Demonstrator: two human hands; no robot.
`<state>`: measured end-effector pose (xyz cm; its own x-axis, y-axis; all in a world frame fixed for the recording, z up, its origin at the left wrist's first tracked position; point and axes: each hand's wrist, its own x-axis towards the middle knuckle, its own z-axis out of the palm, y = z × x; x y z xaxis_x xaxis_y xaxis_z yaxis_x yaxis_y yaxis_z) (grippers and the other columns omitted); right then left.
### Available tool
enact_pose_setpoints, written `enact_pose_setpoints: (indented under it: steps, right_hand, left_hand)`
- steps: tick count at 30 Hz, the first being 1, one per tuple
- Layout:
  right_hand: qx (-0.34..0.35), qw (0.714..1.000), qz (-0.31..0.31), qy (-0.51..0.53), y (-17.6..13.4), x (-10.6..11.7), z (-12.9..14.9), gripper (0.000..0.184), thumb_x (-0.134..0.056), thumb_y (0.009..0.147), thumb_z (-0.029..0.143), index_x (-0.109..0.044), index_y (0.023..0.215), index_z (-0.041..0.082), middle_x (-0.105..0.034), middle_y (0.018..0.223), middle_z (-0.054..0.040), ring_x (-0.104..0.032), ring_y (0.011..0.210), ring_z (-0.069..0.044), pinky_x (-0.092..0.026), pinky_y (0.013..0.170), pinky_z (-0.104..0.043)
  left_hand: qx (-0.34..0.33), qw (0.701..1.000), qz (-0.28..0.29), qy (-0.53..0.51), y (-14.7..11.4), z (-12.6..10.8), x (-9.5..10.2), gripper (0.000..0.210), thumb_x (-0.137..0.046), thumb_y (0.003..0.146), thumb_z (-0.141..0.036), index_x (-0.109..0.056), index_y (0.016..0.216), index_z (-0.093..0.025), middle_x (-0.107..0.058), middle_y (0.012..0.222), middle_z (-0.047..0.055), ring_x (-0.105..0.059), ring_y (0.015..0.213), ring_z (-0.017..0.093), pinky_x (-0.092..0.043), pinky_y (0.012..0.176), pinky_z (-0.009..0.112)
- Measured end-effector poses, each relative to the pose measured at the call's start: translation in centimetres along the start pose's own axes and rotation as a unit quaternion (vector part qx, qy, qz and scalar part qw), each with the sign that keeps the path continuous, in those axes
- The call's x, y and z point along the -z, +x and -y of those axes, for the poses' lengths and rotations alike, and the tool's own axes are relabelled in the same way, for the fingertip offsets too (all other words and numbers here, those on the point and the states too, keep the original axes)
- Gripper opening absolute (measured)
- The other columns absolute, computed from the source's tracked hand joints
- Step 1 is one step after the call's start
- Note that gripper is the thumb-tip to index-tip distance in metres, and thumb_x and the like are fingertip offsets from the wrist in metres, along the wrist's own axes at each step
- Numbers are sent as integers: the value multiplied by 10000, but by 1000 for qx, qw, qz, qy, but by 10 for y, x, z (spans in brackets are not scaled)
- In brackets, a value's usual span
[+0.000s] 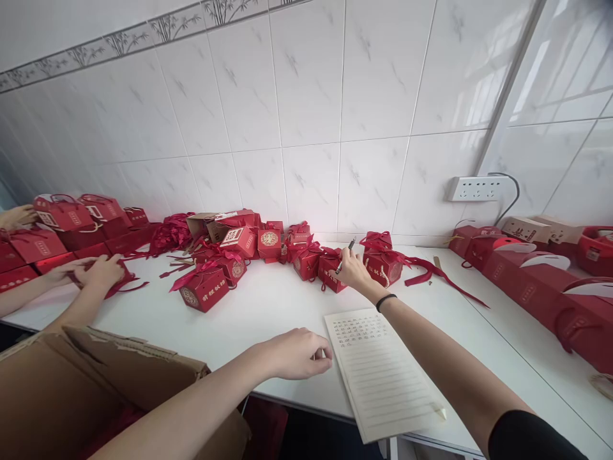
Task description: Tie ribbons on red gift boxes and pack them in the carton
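My right hand [353, 271] holds a pen [352, 243] in its fingers. It reaches over the back of the table, with the fingertips at a small red gift box [329, 262]; whether they grip the box I cannot tell. To its right sits another red box tied with ribbon [385, 265]. Just left of a lined notebook [383, 377], my left hand [302, 354] hovers with curled fingers, thumb close to the forefinger, nothing visible in them. Rows of handwriting fill the top of the open page.
Several ribboned red boxes [205, 291] line the white table [268, 300]. At left, a co-worker's hands [98, 271] handle dark red ribbon beside stacked boxes [62, 214]. A cardboard carton [138, 358] stands front left. More red packages [531, 281] line the right, below a power strip [479, 189].
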<state>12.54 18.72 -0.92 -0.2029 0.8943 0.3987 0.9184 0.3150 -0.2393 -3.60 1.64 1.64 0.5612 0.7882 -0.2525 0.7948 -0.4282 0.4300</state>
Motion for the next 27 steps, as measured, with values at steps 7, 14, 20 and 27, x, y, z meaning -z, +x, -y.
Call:
enact_pose_setpoints:
  steps: [7, 14, 20, 27]
  right_hand:
    - [232, 945, -208, 96, -71, 25, -31, 346, -632, 804, 345, -380, 980, 186, -407, 1302, -210, -428, 1136, -350, -418, 883, -499]
    - [403, 859, -247, 196, -117, 25, -50, 326, -568, 824, 415, -405, 980, 179, -413, 1296, -233, -423, 1208, -333, -424, 893, -536]
    - [438, 866, -121, 208, -130, 26, -46, 262, -582, 814, 443, -497, 879, 203, -400, 1357, -163, -372, 1253, -315, -389, 963, -514]
    - [248, 876, -149, 387, -137, 29, -44, 298, -475, 893, 430, -322, 1036, 218, -471, 1247, -193, -488, 1156, -278, -448, 891, -479]
  left_hand:
    - [53, 981, -160, -96, 8, 8, -7, 514, -482, 790, -354, -429, 1267, -170, -556, 1181, 119, -591, 981, 234, -463, 874, 392]
    - [25, 935, -255, -248, 32, 8, -4, 1097, -691, 641, -496, -9, 1436, -171, -69, 1502, 200, -211, 1362, 355, -347, 1038, 504]
    - [-79, 965, -204, -146, 29, 7, -8, 1149, -750, 617, -427, 27, 1442, -233, -118, 1502, 181, -267, 1345, 353, -361, 1045, 496]
    - [-82, 977, -194, -23, 26, 3, -2, 942, -725, 654, -424, -194, 1391, -174, -306, 1413, 169, -367, 1294, 308, -356, 1072, 425]
